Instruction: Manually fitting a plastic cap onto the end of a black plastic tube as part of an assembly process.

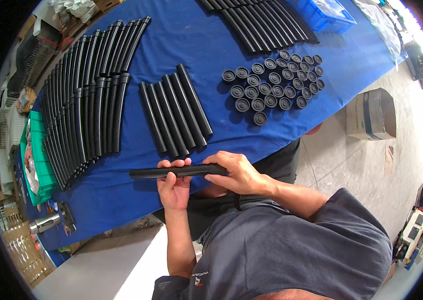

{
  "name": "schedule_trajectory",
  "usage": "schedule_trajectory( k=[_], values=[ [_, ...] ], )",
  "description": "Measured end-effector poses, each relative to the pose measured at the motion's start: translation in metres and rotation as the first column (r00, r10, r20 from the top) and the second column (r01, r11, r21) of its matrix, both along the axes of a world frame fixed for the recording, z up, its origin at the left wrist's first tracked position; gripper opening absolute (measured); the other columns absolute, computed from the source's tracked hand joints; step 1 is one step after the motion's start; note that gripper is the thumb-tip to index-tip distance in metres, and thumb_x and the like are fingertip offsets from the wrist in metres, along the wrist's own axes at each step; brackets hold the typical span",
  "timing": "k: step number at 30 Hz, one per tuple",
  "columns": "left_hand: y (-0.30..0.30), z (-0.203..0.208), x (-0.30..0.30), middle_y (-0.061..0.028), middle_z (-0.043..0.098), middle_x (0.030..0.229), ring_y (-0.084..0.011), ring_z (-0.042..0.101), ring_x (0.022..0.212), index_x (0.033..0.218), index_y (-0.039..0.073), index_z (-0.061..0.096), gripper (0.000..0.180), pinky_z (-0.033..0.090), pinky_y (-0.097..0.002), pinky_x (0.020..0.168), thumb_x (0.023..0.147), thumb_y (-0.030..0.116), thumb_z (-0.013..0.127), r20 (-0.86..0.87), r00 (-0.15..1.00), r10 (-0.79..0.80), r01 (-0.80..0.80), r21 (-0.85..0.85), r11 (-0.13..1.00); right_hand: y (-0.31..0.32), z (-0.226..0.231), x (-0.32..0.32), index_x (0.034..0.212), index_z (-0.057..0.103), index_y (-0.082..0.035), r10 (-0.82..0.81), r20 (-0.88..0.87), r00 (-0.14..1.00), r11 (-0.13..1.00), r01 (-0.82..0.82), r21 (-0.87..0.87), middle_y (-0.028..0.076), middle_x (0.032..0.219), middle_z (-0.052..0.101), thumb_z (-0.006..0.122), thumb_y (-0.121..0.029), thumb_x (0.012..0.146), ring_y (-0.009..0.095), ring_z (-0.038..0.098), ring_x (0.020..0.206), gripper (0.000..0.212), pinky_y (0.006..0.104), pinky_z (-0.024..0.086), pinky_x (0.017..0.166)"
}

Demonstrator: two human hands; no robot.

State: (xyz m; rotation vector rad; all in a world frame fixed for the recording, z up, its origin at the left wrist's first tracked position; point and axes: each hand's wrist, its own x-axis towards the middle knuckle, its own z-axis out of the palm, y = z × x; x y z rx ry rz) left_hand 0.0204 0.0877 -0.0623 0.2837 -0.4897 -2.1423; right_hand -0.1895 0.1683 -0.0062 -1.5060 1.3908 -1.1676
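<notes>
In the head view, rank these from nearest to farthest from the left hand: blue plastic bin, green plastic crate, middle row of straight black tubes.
From the left hand:
1. Middle row of straight black tubes: just ahead.
2. Green plastic crate: well off to the left.
3. Blue plastic bin: far ahead, to the right.

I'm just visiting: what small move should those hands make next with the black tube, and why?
Perhaps a gentle press or twist by the right hand: it grips one end of the black tube, while the left hand holds it nearer the middle. The round black pieces on the table may be end fittings.
</notes>
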Motion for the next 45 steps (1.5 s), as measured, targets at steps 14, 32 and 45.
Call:
schedule_trajectory(
  k=[14,32,45],
  values=[
    [0.001,0.007,-0.002,-0.0253,0.063,0.124,-0.0405,0.058,0.124,0.122,0.006,0.052,0.032,0.056,-0.0556,0.098,0.093,0.004,0.066,0.059,0.997,0.044,-0.047,0.061,0.997,-0.003,0.014,-0.008,0.12,0.059,0.0,0.011,0.325,0.946,0.862,-0.174,0.476,0.019,0.1,0.062,0.074,-0.008,0.084,0.037,0.066,0.084,0.04,0.0428,0.055,0.073],
    [0.0,0.005,-0.002,-0.0222,0.063,0.127,-0.0388,0.056,0.128,0.123,0.006,0.054,0.029,0.052,-0.0554,0.103,0.096,0.009,0.064,0.08,0.997,0.013,-0.016,0.04,0.999,-0.003,-0.008,-0.007,0.112,0.065,-0.001,-0.033,-0.003,0.999,0.999,0.033,-0.005,0.016,0.089,0.067,0.078,-0.015,0.083,0.027,0.068,0.078,0.034,0.0351,0.053,0.066],
    [0.001,0.005,-0.004,-0.0264,0.062,0.127,-0.0418,0.055,0.128,0.123,0.006,0.053,0.029,0.053,-0.0552,0.102,0.096,0.008,0.064,0.043,0.999,0.014,-0.018,0.099,0.995,-0.002,-0.004,-0.008,0.113,0.063,0.0,-0.059,-0.08,0.995,0.973,0.04,-0.226,0.016,0.091,0.065,0.076,-0.014,0.085,0.032,0.067,0.082,0.034,0.0378,0.053,0.068]
  ],
)
